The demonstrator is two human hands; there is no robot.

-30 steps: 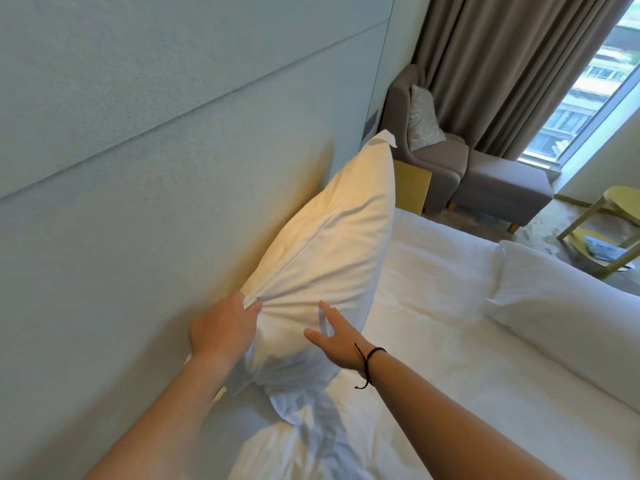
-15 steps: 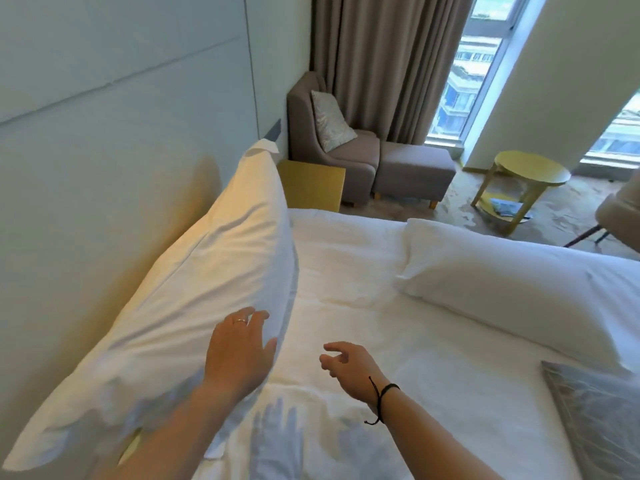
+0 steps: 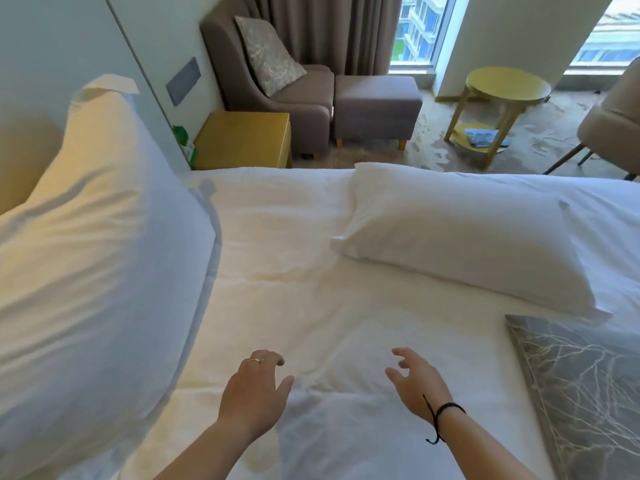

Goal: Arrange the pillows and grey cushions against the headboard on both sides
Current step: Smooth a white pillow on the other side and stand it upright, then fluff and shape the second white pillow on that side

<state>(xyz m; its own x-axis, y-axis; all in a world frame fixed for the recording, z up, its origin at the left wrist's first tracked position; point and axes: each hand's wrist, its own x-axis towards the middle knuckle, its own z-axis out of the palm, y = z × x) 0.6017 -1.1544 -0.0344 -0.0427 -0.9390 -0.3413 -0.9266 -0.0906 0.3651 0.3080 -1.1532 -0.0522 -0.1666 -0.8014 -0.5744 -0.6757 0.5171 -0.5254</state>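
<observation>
Bed [image 3: 311,306]: pillow [image 3: 104,254] propped lengthwise.

A pale panelled wall [image 3: 52,36] runs along the left, bearing a grey switch plate [image 3: 183,81], with a yellow bedside cabinet [image 3: 242,138] set against it below. Beyond stands a taupe armchair [image 3: 235,64] holding a patterned cushion [image 3: 266,53], a matching footstool [image 3: 375,102] just beside it, and brown curtains [image 3: 329,26] behind. Daylight enters through tall windows [image 3: 420,26] onto marbled flooring [image 3: 433,147], where a round yellow side table [image 3: 507,86] stands near a beige chair [image 3: 613,119].
</observation>
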